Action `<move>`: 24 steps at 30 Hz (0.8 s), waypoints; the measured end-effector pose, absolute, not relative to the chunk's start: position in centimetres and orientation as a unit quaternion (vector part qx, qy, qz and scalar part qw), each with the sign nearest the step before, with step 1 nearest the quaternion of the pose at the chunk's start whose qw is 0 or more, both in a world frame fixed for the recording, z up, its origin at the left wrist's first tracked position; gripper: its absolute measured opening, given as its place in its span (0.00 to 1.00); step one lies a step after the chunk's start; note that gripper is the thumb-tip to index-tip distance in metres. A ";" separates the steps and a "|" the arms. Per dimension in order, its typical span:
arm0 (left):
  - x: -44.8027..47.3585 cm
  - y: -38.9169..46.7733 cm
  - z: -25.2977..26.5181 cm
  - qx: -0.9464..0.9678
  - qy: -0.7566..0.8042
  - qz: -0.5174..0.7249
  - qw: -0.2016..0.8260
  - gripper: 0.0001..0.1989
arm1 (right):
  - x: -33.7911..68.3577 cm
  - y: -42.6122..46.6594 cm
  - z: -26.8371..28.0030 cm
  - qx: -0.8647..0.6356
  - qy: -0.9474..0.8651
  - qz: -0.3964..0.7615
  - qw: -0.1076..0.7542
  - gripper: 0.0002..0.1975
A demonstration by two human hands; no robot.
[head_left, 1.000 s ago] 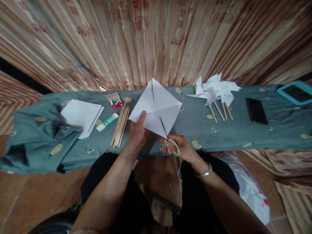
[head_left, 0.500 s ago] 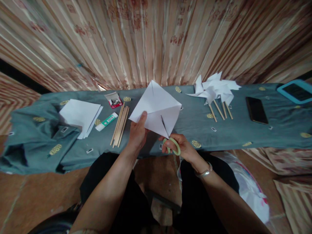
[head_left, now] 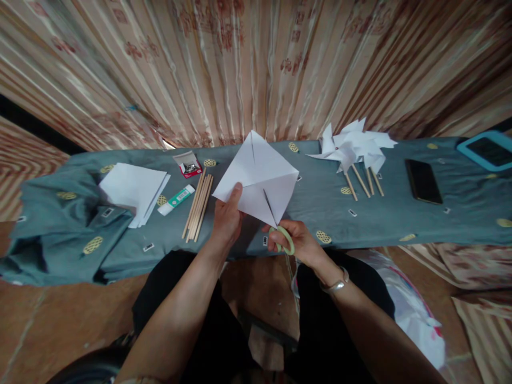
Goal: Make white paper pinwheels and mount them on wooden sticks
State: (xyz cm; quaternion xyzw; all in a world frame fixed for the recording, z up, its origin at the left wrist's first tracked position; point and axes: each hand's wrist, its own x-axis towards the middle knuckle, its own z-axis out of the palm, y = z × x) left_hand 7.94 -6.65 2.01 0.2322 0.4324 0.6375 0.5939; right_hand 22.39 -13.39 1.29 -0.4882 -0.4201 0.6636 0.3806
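Note:
A square sheet of white paper point(head_left: 276, 176) is held up over the bench, turned cornerwise, with crease lines and a slit at its top corner. My left hand point(head_left: 229, 216) pinches its lower left edge, thumb on top. My right hand point(head_left: 296, 240) grips a pair of scissors point(head_left: 288, 241) by its pale green handles. One dark blade lies over the paper, running in from the near corner toward the middle; the other blade is hidden beneath. Left of the sheet lie several wooden sticks point(head_left: 199, 208), a green and white glue stick point(head_left: 176, 200) and a small red box point(head_left: 189, 165) of metal bits.
Loose white sheets point(head_left: 134, 186) lie at the left on the green patterned cloth point(head_left: 256, 248). Several paper pinwheels point(head_left: 356, 146) on sticks rest at the right, beside a dark phone point(head_left: 423, 181) and a blue-framed tablet point(head_left: 490, 152). A curtain point(head_left: 256, 69) hangs behind.
Almost nothing differs. The view has shifted very slightly, and the scissor handles sit a touch closer together; both hands keep their hold.

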 end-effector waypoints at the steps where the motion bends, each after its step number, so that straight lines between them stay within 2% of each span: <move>1: 7.9 -6.6 2.0 0.231 0.434 0.637 0.594 0.21 | 22.4 -13.4 1.3 -0.489 -0.418 0.664 0.382 0.25; 18: 7.9 -6.6 2.0 0.232 0.417 0.641 0.602 0.24 | 22.2 -13.2 0.9 -0.499 -0.376 0.674 0.394 0.22; 24: 7.9 -6.6 1.8 0.242 0.417 0.646 0.592 0.20 | 22.3 -13.3 0.8 -0.499 -0.406 0.669 0.373 0.23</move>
